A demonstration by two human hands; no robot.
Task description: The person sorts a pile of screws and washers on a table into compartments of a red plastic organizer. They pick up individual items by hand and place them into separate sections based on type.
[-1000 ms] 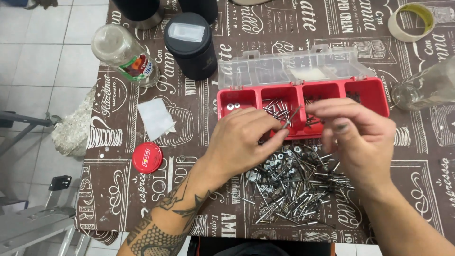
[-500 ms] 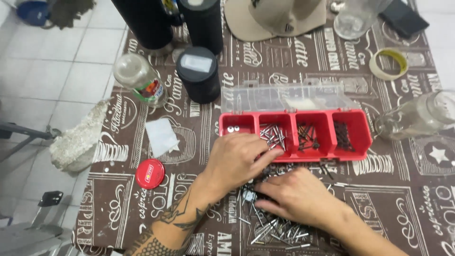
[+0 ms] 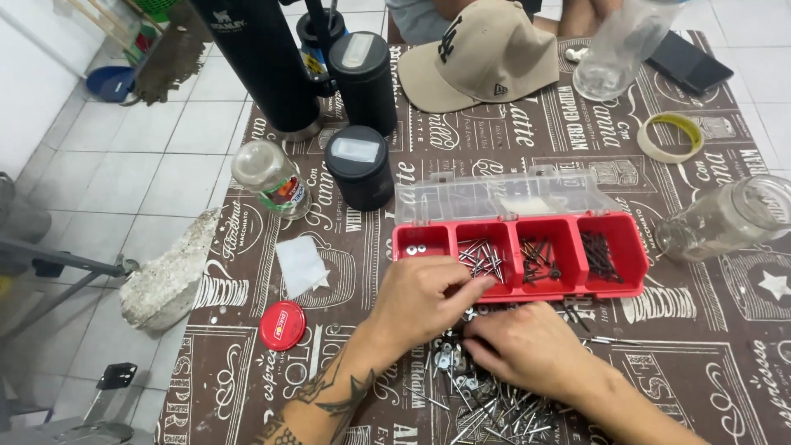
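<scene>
From the head view, we see our left hand (image 3: 424,298) reaching forward from a tattooed forearm, palm down, its grip pinched together at the front rim of the red tray (image 3: 634,268); whether it holds a piece we cannot tell. Our right hand (image 3: 527,346) lies flat and low over the pile of screws and washers (image 3: 486,408) on the desk (image 3: 700,387), fingers curled onto the pile; what its grip holds is hidden. The tray sits just beyond both hands, lid open, with nails in three compartments. A red cap (image 3: 282,325) lies to the left.
</scene>
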